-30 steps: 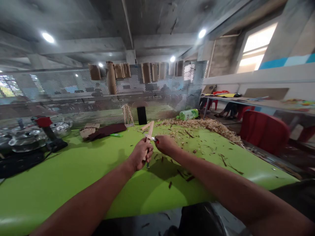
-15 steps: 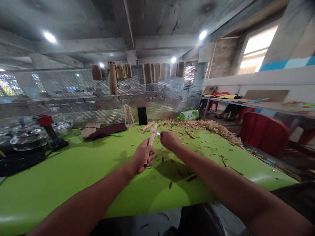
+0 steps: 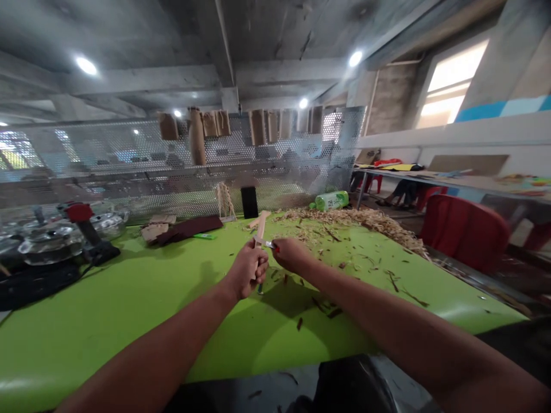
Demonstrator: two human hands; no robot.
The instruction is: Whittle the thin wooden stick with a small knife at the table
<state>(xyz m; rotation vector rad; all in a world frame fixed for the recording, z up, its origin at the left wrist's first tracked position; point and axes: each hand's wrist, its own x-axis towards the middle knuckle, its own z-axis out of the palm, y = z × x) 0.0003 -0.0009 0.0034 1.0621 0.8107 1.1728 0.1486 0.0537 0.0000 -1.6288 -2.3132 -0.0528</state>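
In the head view, grips a flat, pale wooden stick (image 3: 262, 226) in the left hand (image 3: 248, 271), with fingers wrapped round its lower part, above a glossy bright-green tabletop (image 3: 150, 304). Holds a short, silver-bladed knife (image 3: 267, 244) in the right hand (image 3: 291, 254) — closed round the handle, hiding most of it, with only a touch of red showing.

Points the stick's long axis away from the body, leaning slightly right at the far end. Has the left hand directly on the stick, and so nearer; has the right just beside it, on its right. Reaches the blade across the stick just beyond the left fist, roughly crosswise to its length — apparently touching, but cannot tell for sure. Seems to hinge on that crossing angle. Shows curled, pale wood shavings (image 3: 370, 218) right of the stick and farther off.
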